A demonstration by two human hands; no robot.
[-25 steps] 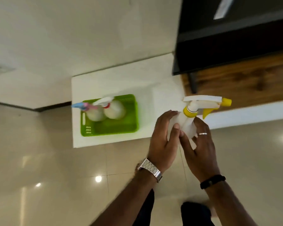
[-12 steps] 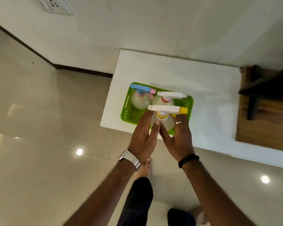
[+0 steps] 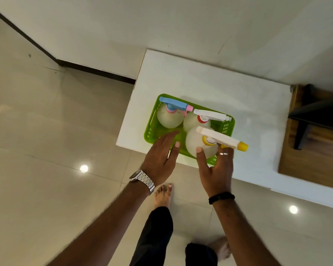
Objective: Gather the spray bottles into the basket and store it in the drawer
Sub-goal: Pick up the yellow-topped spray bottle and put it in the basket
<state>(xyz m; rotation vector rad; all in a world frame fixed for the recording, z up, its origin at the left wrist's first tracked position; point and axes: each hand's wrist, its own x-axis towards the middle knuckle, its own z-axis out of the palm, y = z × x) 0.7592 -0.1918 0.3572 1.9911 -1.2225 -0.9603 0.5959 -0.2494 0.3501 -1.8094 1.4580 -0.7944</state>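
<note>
White counter [image 3: 210, 87] by the wall carries the green basket [image 3: 152, 131] w/ all 3 spray bottles upright inside; left hand [image 3: 160, 156] open beside it, right hand [image 3: 215, 169] loosely steadying the yellow-nozzle bottle [image 3: 196, 143], prob. so it won't tip.

A green slotted plastic basket [image 3: 152, 129] sat near the front edge of a white surface, holding three pale, round-bodied spray bottles, all upright. The blue-and-pink-headed bottle [image 3: 170, 116] stood at the far left, the white-headed, red-collared bottle [image 3: 195, 121] just beside it, and the bottle with the yellow nozzle [image 3: 197, 142] at the near side, its head overhanging the rim
</note>
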